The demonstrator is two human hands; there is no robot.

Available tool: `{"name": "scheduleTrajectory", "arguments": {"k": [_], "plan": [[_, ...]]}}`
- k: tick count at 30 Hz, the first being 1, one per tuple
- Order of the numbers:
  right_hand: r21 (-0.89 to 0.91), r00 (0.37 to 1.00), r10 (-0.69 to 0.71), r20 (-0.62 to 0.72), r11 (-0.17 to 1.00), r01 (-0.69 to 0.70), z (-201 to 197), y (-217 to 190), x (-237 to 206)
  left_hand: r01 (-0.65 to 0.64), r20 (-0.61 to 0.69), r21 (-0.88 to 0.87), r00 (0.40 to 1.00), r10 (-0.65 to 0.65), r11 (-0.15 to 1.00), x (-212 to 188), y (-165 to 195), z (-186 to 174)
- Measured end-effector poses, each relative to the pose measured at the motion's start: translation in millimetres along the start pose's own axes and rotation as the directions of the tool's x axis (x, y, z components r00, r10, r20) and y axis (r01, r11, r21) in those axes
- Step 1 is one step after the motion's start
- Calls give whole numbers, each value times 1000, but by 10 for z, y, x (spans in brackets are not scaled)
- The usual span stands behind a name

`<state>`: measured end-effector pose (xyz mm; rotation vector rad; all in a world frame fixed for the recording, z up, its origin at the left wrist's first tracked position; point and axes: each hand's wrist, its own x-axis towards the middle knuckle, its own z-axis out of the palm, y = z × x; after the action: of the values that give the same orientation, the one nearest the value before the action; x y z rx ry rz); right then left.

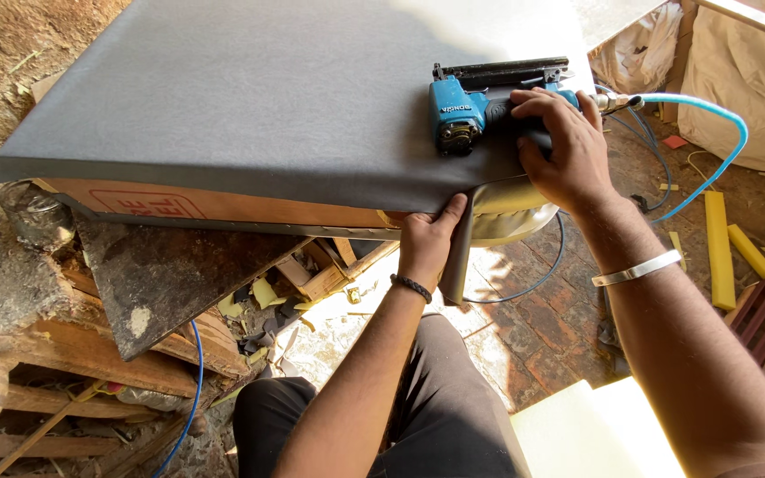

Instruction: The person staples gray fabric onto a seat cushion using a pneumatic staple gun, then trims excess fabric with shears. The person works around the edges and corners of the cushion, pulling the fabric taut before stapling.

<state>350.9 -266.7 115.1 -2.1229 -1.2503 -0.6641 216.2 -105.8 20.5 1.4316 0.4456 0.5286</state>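
Right hand (568,146), upper right of frame, grasps blue pneumatic stapler (471,111) lying on grey fabric (250,88); left hand (427,243), centre, pinches the fabric's hanging edge below the wooden frame (223,208).

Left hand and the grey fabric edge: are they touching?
Touching. The head view shows the left hand pinching the hanging edge of the grey fabric, thumb pressed on top, while the right hand grips the blue staple gun.
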Motion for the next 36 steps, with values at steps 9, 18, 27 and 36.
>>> {"name": "scheduleTrajectory", "arguments": {"k": [9, 18, 27, 36], "plan": [[-284, 960, 68, 271, 959, 12, -53, -212, 522, 115, -164, 103, 982, -97, 988, 145, -8, 135], [-384, 897, 181, 403, 923, -14, -183, -873, 86, -6, -91, -51, 996, 1, 999, 224, -219, 87], [153, 930, 359, -76, 926, -345, 321, -1442, -1094, 120, -56, -88, 991, -125, 989, 230, -272, -13], [65, 888, 443, -124, 896, -438, 608, -1455, -1205, 121, 58, -276, 992, -109, 953, 305, -396, -47]]}}
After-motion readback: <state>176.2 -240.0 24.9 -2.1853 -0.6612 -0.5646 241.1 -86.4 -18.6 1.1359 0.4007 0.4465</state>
